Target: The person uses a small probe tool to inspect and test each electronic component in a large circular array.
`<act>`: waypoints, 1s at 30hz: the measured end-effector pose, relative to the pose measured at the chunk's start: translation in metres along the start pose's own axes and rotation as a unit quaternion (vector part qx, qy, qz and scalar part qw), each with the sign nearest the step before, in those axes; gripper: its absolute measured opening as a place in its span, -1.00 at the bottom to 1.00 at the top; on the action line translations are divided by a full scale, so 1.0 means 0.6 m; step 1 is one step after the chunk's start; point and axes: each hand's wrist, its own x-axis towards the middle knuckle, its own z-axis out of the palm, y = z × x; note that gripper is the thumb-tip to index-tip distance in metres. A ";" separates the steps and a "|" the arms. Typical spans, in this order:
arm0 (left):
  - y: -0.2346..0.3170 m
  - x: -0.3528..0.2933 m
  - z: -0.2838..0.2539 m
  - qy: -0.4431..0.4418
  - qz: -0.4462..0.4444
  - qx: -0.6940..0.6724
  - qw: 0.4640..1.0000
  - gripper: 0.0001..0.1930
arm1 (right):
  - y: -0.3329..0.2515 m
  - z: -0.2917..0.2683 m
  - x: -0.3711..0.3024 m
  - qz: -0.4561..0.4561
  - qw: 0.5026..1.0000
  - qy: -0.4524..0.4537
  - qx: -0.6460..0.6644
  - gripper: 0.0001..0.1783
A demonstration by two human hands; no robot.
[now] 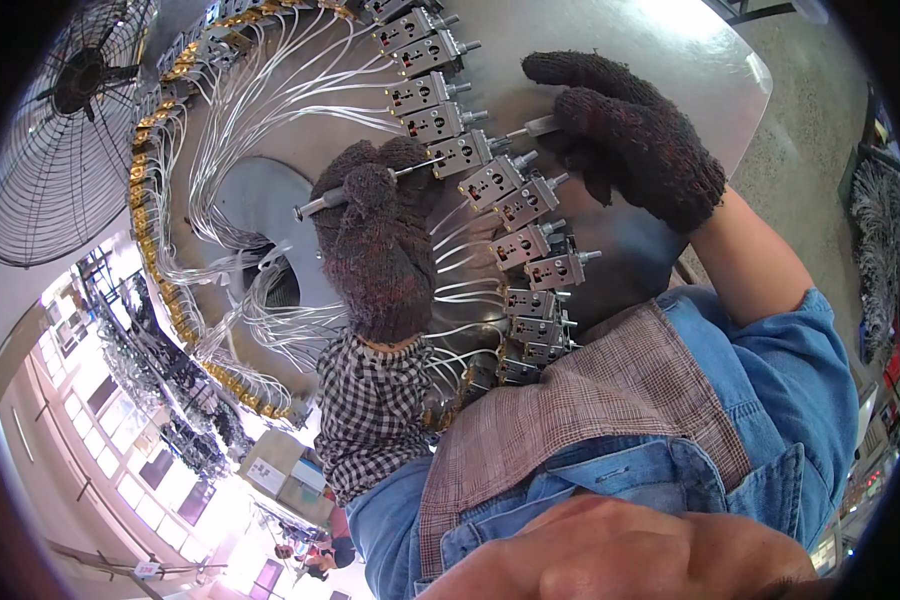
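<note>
My left hand (378,240), in a dark knitted glove, is closed around a small screwdriver (325,203). Its thin blade points right, its tip by the front of a small metal switch box (460,153) with a threaded shaft. My right hand (635,135), gloved alike, pinches a small grey-handled tool (542,126) whose thin end points left toward that box's shaft. Whether the tip touches it I cannot tell. More such metal boxes (523,245) stand in a curved row, with white wires (315,112) running from several of them. Some fingers of both hands are hidden.
The boxes stand on a round metal table (660,45) with a grey disc (260,195) at its centre. Brass-coloured terminals (142,190) line its left rim. A large fan (65,130) stands at the left. Bundles of grey wire (878,250) hang at the far right.
</note>
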 end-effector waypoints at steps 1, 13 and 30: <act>-0.001 -0.001 0.002 0.009 -0.004 -0.022 1.000 -0.73 | -0.001 -0.001 -0.001 0.000 1.000 0.000 0.000 -0.55; 0.003 -0.060 0.003 0.082 -0.009 -0.026 0.996 -0.75 | -0.028 -0.026 -0.013 0.007 0.998 -0.007 -0.058 -0.53; -0.018 -0.067 0.000 0.082 -0.059 -0.088 0.991 -0.77 | -0.016 -0.016 0.009 -0.069 0.990 -0.092 -0.077 -0.54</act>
